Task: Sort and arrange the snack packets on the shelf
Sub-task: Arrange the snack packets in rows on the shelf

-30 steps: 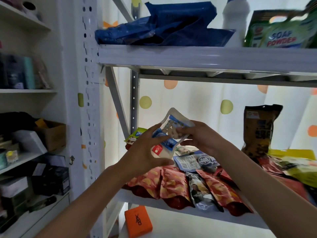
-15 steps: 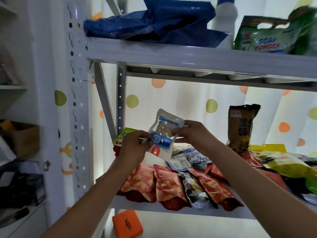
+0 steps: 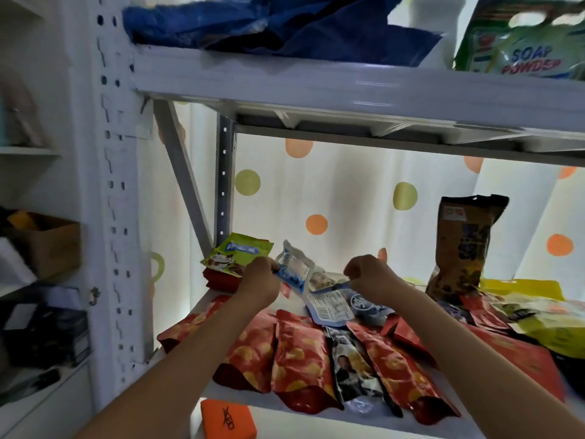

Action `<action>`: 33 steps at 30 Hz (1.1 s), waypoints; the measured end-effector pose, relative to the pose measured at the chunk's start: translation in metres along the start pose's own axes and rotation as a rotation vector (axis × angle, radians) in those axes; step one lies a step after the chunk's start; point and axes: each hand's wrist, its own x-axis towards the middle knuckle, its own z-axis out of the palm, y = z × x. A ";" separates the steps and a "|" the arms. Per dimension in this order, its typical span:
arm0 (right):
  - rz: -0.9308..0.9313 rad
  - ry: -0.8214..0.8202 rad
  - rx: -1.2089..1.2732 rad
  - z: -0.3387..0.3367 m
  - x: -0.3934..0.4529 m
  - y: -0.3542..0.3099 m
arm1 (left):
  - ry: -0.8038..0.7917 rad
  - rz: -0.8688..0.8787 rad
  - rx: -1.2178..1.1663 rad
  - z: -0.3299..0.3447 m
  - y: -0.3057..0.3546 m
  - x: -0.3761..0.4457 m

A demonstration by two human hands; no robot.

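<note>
Head view: your left hand (image 3: 260,282) pinches a clear packet with blue-and-white print (image 3: 294,270), tilted above the shelf (image 3: 221,389) behind the red snack bags (image 3: 300,359). Your right hand (image 3: 368,275) is curled, seemingly holding nothing.

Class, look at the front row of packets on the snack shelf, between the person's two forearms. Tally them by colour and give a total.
Red-and-orange packets: 3
Black-and-white packet: 1
Total: 4
</note>
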 end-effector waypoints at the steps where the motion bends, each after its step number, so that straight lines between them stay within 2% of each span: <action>1: -0.008 -0.044 -0.086 0.000 0.003 0.008 | -0.041 -0.017 0.040 0.006 -0.001 0.005; 5: -0.011 -0.171 -0.257 -0.002 0.011 0.038 | -0.061 -0.100 0.172 0.024 -0.003 0.021; 8: 0.029 -0.227 -0.229 -0.007 0.013 0.052 | -0.069 -0.141 0.273 0.035 0.000 0.026; 12: 0.071 -0.423 -0.233 -0.015 0.022 0.065 | -0.088 -0.140 0.422 0.048 0.003 0.030; 15: 0.026 -0.488 -0.245 -0.016 0.023 0.065 | -0.107 -0.148 0.525 0.055 0.008 0.029; 19: -0.049 -0.520 -0.331 -0.007 0.021 0.064 | -0.079 -0.114 0.529 0.060 0.014 0.031; 23: -0.084 -0.448 -0.346 0.003 0.018 0.058 | -0.084 -0.049 0.467 0.063 0.018 0.030; 27: -0.203 -0.226 -0.434 0.001 0.022 0.052 | -0.182 0.036 0.348 0.065 0.025 0.026; 31: -0.240 -0.122 -0.545 -0.008 0.019 0.042 | -0.232 0.118 0.291 0.063 0.031 0.017; 33: -0.277 -0.020 -0.600 -0.016 0.017 0.037 | -0.253 0.151 0.279 0.058 0.034 0.013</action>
